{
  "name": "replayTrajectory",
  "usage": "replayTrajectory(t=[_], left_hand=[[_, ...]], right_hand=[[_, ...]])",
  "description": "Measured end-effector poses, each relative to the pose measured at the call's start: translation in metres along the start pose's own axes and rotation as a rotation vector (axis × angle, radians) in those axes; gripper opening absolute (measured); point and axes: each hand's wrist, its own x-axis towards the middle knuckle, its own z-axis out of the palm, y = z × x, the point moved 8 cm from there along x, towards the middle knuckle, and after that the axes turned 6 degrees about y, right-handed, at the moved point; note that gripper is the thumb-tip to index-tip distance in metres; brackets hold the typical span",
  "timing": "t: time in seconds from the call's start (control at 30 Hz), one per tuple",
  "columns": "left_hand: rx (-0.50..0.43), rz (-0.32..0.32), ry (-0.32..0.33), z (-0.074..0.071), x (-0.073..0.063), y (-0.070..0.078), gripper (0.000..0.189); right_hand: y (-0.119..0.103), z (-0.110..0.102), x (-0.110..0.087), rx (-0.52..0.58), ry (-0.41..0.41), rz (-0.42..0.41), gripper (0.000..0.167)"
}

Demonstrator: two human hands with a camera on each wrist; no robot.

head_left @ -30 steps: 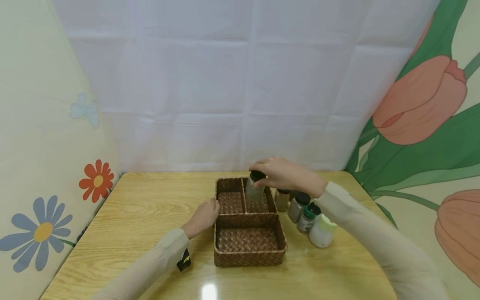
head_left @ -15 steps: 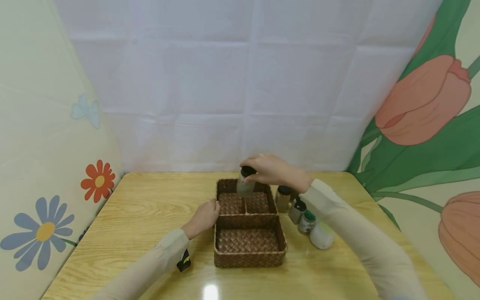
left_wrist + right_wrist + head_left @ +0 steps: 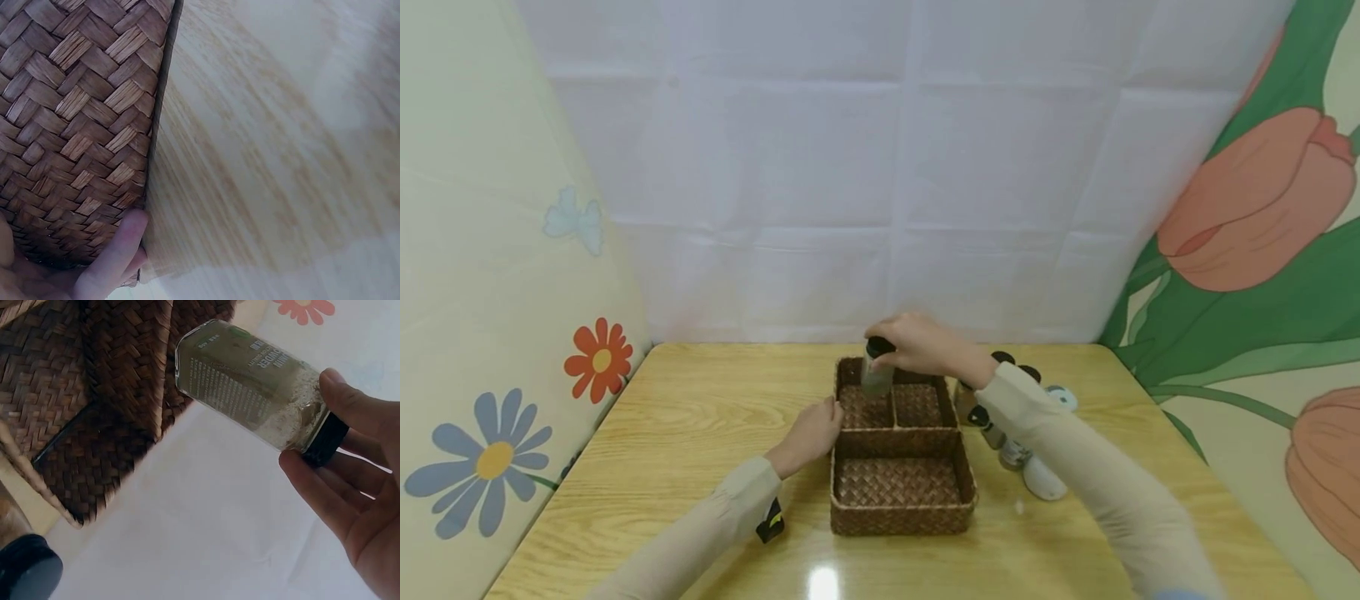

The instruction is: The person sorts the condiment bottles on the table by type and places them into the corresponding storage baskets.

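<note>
My right hand (image 3: 917,346) pinches a clear spice jar (image 3: 877,379) by its black lid, thumb on one side and fingers on the other. In the right wrist view the spice jar (image 3: 250,381) has printed text and pale powder inside, and is tilted. It hangs over the back left compartment of a brown woven basket (image 3: 902,521), which has two small compartments behind and a wide one in front. At the basket's left side, my left hand (image 3: 811,433) grips the wall. The left wrist view shows its fingertips (image 3: 128,228) against the weave.
Several jars stand right of the basket, among them a brown one (image 3: 964,407) and a white one (image 3: 1043,481), partly hidden by the right sleeve (image 3: 1060,450). A small black item with a yellow mark (image 3: 770,527) lies by the left sleeve. White cloth hangs behind the table.
The right hand has carried the spice jar leftward, from above the back right compartment to above the back left one. My left hand stays at the basket's side.
</note>
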Motion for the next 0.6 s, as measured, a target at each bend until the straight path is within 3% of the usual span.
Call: replayTrajectory(t=[0.3, 0.6], left_hand=[[0.038, 0.028, 0.042, -0.004, 0.002, 0.002, 0.038], [-0.004, 0.013, 0.006, -0.002, 0.000, -0.004, 0.042]], right_hand=[[0.001, 0.010, 0.009, 0.045, -0.009, 0.040, 0.049], [0.003, 0.030, 0.017, 0.058, -0.016, 0.038, 0.049]])
